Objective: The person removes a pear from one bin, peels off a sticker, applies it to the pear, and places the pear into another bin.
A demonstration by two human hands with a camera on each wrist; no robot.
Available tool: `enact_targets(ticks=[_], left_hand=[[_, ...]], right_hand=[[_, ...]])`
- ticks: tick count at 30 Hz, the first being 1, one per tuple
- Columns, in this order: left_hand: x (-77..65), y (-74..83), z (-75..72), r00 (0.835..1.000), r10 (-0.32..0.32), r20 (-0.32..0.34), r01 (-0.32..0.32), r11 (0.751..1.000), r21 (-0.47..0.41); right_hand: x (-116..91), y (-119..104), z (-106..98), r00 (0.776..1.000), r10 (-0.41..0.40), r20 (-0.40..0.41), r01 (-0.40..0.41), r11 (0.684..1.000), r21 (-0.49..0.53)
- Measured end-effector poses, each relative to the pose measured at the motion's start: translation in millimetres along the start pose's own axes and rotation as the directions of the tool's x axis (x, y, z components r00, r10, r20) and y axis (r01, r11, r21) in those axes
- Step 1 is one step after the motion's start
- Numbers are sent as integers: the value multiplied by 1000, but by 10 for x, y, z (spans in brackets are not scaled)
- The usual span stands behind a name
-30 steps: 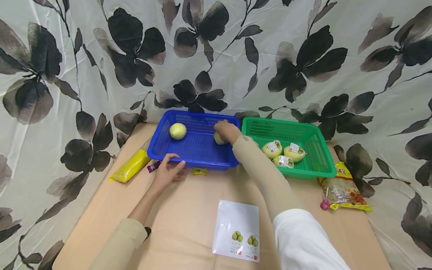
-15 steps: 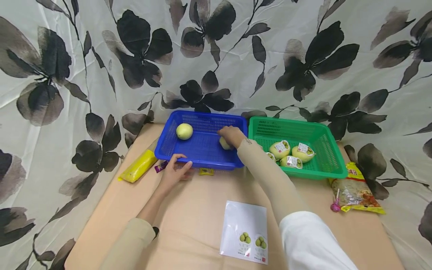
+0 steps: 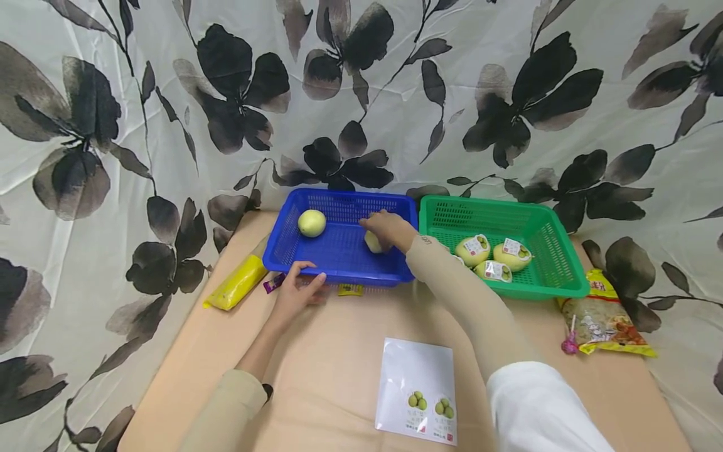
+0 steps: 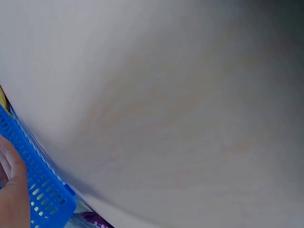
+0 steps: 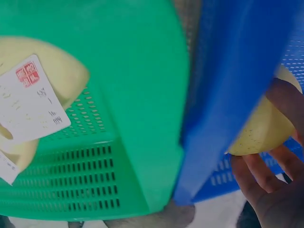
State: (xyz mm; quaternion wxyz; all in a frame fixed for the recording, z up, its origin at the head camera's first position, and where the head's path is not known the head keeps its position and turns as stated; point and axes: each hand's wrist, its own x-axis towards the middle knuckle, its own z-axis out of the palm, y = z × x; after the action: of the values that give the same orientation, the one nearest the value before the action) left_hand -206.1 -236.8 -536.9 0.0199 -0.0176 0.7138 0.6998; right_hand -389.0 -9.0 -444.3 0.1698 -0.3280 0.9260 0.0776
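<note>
My right hand grips a pale yellow pear low inside the blue basket, near its right end. In the right wrist view the fingers curl under and around the pear, which is partly hidden behind the basket wall. At the basket's near left corner my left hand holds the rim, fingers over the edge and thumb on the front side. A second pear without a label rests at the left end of the same basket.
Beside it stands a green basket with several labelled pears, one partly behind my sleeve. A sheet of pear labels lies in front. A yellow packet is at left; a snack bag and lollipop are at right.
The head view has shifted, so everything appears farther right. Both hands keep their holds on the pear and the basket rim; the right hand moves only slightly.
</note>
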Motion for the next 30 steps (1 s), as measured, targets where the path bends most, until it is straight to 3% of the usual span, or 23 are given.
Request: enact_targets(ticks=[7,15,24,30], left_hand=[[30,-19,50,1000,8,13,-7,1000,-16],[29,-25,55,1000,20,15,-20,1000,-15],[-8,-11,50,999,32,11,-31,998,-58],[-14,-25,33,999,36,13,-36,999,-19]], right_hand=[[-218,-51,-174,997,-52,-58,50,998,-38],[-678,-190,-402,979,-127,-160,124,992,-31],[-1393,-322,-320,940,-207,-270,206,978,-30],[-1807,-319,-120,910,-228,-346,255,966,33]])
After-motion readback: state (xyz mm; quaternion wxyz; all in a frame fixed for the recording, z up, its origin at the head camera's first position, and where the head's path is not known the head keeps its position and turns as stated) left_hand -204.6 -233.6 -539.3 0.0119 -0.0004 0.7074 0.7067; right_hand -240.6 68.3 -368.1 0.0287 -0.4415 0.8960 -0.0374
